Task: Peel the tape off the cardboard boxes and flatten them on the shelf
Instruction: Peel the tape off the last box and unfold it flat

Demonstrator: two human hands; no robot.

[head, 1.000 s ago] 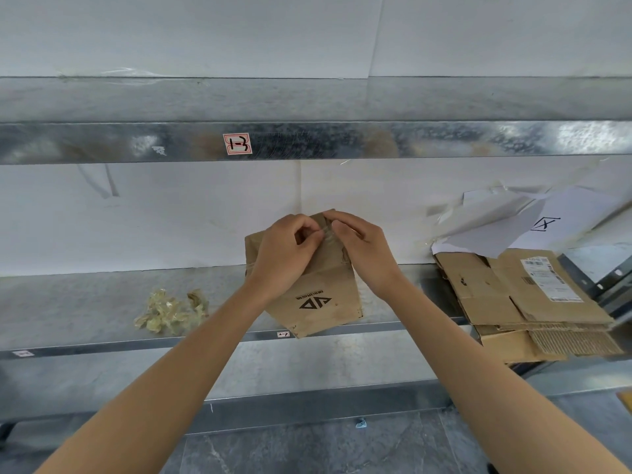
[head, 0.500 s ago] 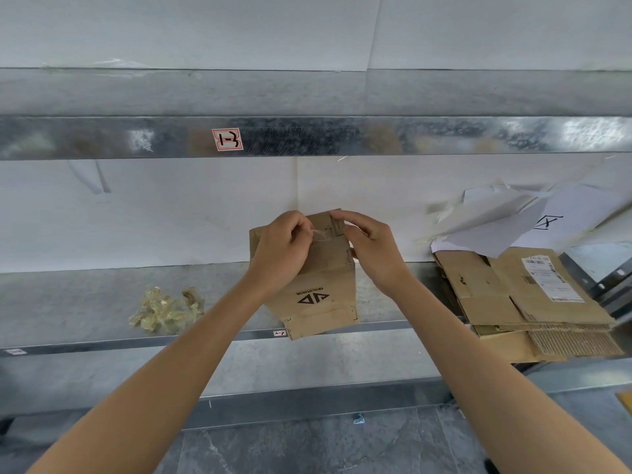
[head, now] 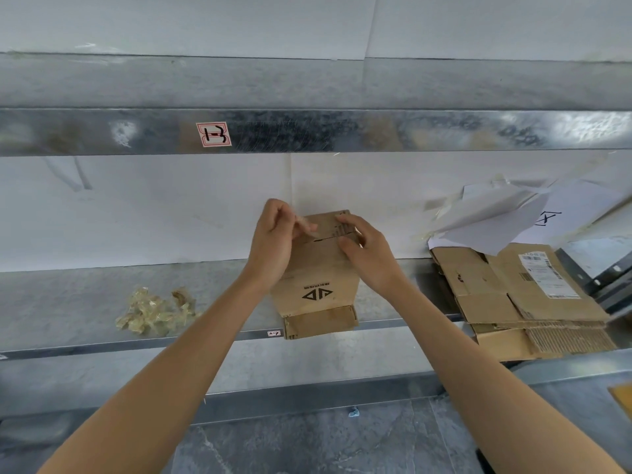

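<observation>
**Cardboard box held at the shelf's front edge, tape pinched at its top**

The cardboard box (head: pixel 318 282) stands on the middle of the metal shelf (head: pixel 68 302), its lower flap reaching the front edge just beside a small white sticker (head: pixel 274 333). A dark triangular logo shows upside down on its front panel. The left hand (head: pixel 273 241) is at the box's upper left, fingers curled, pinching a pale strip of tape (head: pixel 306 225) that lifts off the top seam. The right hand (head: pixel 369 254) grasps the box's upper right, fingertips on the top flap and thumb pressed on the panel below the seam.

Toward the shelf's left end, well apart from the box, lies a crumpled wad of yellowish peeled tape (head: pixel 154 311). At the right end sits a stack of flattened boxes (head: pixel 478 289), overhanging the front edge; the top one bears a white shipping label (head: pixel 543 275). Loose white paper sheets (head: pixel 513 213) lean on the back wall behind the stack. The beam of the shelf above carries a red-bordered sticker (head: pixel 213 134) with handwritten marks.
</observation>
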